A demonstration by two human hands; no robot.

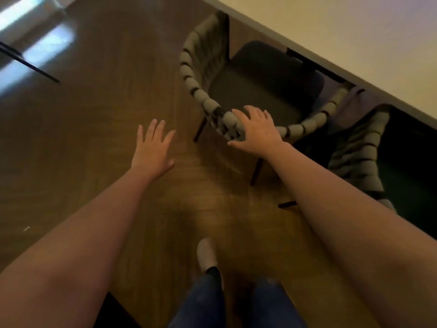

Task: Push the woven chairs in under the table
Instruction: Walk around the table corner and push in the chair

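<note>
Beside a pale table (354, 31), the right hand (256, 132) rests, fingers spread, on the curved back of a woven chair (203, 55) whose seat reaches the table edge. Nearby, the left hand (152, 147) hovers wide open over the wooden floor (106, 114).

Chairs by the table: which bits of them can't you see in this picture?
Head view only.
- Near woven chair: front legs hidden under the table.
- Second woven chair: seat lost in dark shadow, lower part behind the right forearm.
- Table legs: none visible; its top is cut off by the frame edge.
</note>
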